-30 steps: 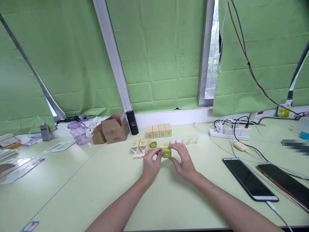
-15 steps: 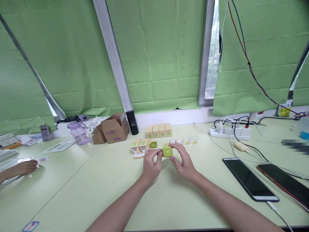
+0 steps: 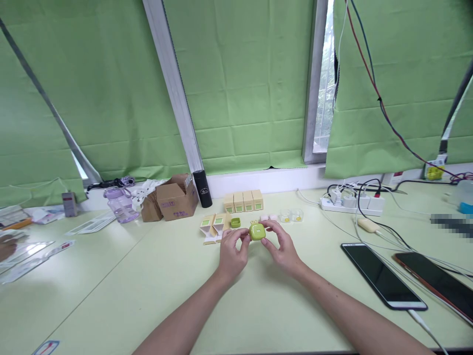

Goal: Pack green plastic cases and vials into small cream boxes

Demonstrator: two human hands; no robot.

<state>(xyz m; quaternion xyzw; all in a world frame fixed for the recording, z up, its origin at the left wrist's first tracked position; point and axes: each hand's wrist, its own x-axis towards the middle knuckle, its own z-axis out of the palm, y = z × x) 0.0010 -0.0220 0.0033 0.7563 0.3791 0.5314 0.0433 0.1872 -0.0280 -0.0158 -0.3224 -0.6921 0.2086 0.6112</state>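
A small shiny green case (image 3: 257, 231) with rounded corners and a small pale mark on its face is held up over the table. My left hand (image 3: 232, 250) pinches its left side between thumb and fingers. On the right side, my right hand (image 3: 282, 246) grips it with thumb and fingertips. Just behind lies a small open green tray-like piece (image 3: 235, 223). Two opened cardboard boxes (image 3: 215, 225) with green labels are left of it. Small pale pink pieces (image 3: 268, 217) and clear containers with yellow bits (image 3: 291, 215) sit to the right.
A row of small cardboard boxes (image 3: 243, 201) stands at the back near a black bottle (image 3: 202, 188) and a brown carton (image 3: 177, 197). To the right are a power strip (image 3: 353, 203), cables and two phones (image 3: 383, 275). A co-worker's blurred hand (image 3: 7, 246) is far left.
The green case has tilted slightly in my fingers, its face turning and the mark shifting. At far left, the co-worker's hand has drawn back leftward from the papers.
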